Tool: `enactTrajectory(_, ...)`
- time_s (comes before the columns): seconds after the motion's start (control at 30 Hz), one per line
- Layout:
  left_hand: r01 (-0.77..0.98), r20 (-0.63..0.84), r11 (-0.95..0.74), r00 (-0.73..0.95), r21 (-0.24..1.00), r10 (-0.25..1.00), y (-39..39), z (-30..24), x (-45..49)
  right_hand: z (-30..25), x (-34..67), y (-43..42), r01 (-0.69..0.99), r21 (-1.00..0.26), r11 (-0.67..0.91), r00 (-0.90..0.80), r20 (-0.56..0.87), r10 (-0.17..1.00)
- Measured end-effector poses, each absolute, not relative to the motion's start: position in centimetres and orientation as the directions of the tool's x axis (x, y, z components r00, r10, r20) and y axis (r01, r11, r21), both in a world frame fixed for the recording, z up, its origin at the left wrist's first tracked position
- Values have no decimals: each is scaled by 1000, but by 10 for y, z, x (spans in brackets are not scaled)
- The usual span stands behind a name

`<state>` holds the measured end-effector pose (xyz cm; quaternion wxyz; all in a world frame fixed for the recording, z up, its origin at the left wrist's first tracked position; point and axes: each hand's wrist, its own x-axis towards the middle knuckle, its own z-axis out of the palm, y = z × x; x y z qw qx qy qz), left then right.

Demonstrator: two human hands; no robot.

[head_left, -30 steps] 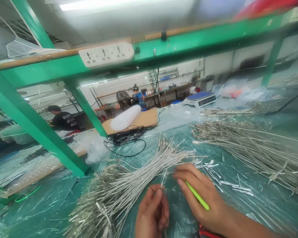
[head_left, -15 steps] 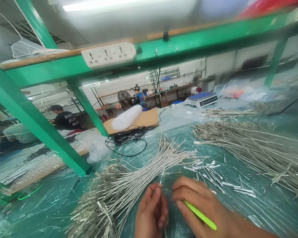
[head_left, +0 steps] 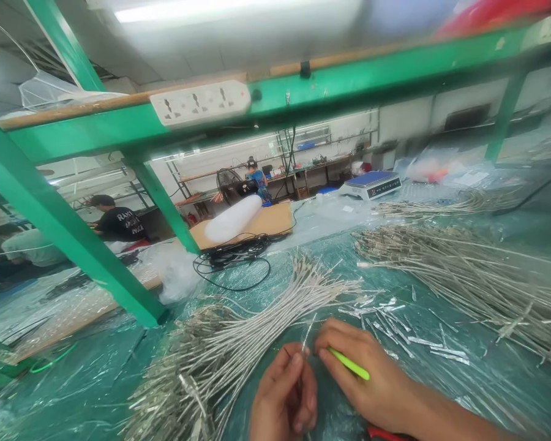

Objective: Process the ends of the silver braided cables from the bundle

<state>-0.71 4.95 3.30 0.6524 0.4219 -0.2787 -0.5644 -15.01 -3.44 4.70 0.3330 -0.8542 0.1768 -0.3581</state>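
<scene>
My left hand (head_left: 284, 389) is closed, pinching a thin cable between thumb and forefinger. The cable's silvery end (head_left: 308, 331) sticks up past the fingertips. Close beside it on the right, my right hand (head_left: 365, 367) is closed around a slim yellow-green tool (head_left: 349, 362); only part of its handle shows and its tip is hidden behind the fingers. Behind and left of my hands lies a fanned bundle of pale braided cables (head_left: 266, 312) with metal connectors at the near-left end. Shiny foil strips (head_left: 390, 324) are scattered beyond my right hand.
A second cable pile (head_left: 450, 263) lies at the right. Further back are a digital scale (head_left: 371, 185), coiled black cable (head_left: 236, 248) and a white roll (head_left: 234, 219). A green post (head_left: 73, 226) and shelf beam frame the bench. A red object (head_left: 386, 433) peeks out below my right forearm.
My right hand has moved slightly left, nearer my left fingertips, and the yellow-green tool has shifted left, showing less. The cable end now leans right. The red object has come into view.
</scene>
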Motion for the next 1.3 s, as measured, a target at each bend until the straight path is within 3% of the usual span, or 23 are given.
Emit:
enactTrajectory(0.2, 571, -110, -16, 130, 821, -985, 49, 32, -4, 43, -149, -39, -116, -699, -705, 677, 464, -572)
enactTrajectory(0.43, 596, -112, 36, 210, 803, -971, 52, 47, -1, 39, -157, -72, -222, -719, -658, 423, 537, -730)
enactTrajectory(0.6, 648, -140, 45, 230, 760, -963, 51, 46, 3, 43, -153, -51, -79, -714, -696, 557, 547, -625)
enactTrajectory(0.7, 640, -146, 30, 220, 768, -964, 52, 44, 4, 43, -150, -41, -111, -704, -701, 653, 481, -586)
enactTrajectory(0.8, 505, -115, 43, 278, 862, -954, 52, 42, 2, 40, -148, -39, -197, -658, -727, 744, 382, -548)
enactTrajectory(0.9, 223, 11, 115, 419, 968, -908, 52, 40, -4, 35, -147, -40, -249, -573, -781, 816, 310, -488)
enactTrajectory(1.03, -61, 149, 138, 543, 989, -827, 54, 39, -15, 32, -148, -38, -285, -500, -817, 875, 213, -436)
enactTrajectory(1.17, -105, 155, 115, 572, 988, -805, 57, 42, -21, 39, -151, -37, -235, -594, -769, 864, 236, -446)
enactTrajectory(1.3, -109, 182, 145, 573, 983, -799, 57, 41, -21, 48, -152, -36, -88, -800, -593, 767, 325, -553)
